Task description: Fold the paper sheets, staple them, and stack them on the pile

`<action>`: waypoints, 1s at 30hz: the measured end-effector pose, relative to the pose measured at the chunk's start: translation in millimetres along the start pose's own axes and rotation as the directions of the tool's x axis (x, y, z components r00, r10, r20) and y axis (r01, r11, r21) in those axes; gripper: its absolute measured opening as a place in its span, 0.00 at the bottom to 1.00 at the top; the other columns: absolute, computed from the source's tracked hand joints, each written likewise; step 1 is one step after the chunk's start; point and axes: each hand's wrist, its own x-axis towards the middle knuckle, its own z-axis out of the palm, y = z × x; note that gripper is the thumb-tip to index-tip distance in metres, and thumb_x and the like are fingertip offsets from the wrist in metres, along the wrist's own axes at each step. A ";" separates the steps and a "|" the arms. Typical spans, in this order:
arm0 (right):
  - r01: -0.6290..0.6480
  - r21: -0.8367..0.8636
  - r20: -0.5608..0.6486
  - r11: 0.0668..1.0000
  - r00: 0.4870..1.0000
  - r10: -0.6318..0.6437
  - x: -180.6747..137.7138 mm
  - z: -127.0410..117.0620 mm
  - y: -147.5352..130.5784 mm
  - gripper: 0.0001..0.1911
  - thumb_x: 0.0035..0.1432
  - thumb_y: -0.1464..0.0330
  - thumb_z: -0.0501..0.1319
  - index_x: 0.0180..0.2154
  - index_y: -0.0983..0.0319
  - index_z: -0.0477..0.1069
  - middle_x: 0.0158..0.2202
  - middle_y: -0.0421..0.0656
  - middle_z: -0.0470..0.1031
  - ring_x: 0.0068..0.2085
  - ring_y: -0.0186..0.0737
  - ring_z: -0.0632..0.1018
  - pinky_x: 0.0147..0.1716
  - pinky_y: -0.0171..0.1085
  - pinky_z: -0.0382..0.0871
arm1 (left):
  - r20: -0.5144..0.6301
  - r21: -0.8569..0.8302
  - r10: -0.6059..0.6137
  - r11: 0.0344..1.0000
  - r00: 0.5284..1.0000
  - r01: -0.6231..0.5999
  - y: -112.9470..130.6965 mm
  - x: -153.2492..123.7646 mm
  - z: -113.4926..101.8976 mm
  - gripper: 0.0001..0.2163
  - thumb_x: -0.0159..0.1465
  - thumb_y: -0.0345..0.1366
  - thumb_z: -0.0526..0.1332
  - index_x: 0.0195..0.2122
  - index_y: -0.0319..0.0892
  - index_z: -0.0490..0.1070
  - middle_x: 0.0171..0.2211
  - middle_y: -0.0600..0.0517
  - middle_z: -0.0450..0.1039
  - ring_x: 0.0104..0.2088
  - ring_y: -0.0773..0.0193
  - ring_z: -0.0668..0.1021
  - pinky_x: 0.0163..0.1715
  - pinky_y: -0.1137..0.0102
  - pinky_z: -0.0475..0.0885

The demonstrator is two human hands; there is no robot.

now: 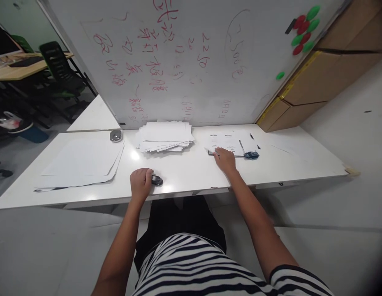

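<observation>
My left hand is closed in a fist near the desk's front edge, its thumb against a glossy black rounded object that sticks out to the right. The rest of that object is hidden by the fingers. Over the lower left of some printed sheets, my right hand has its fingers bent together. A thin dark-edged item shows at the fingertips; what the fingers hold is unclear. Just right of this hand lies a small dark blue bundle, with a thin dark line running toward the hand.
A thick stack of white paper stands mid-desk. Large sheets lie on the left beside a dark rounded gadget. Behind rises a whiteboard with red writing and magnets. Cardboard boxes stand at right.
</observation>
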 end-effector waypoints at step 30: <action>-0.132 0.015 0.277 0.991 0.953 0.123 23.0 3.2 -3.9 0.31 0.63 0.51 0.46 0.63 0.56 0.56 0.68 0.44 0.49 0.68 0.50 0.51 0.63 0.62 0.35 | -0.031 -0.014 0.023 1.000 0.999 -0.024 -3.4 -1.9 2.9 0.15 0.69 0.36 0.46 0.34 0.44 0.73 0.35 0.51 0.77 0.41 0.59 0.75 0.45 0.63 0.62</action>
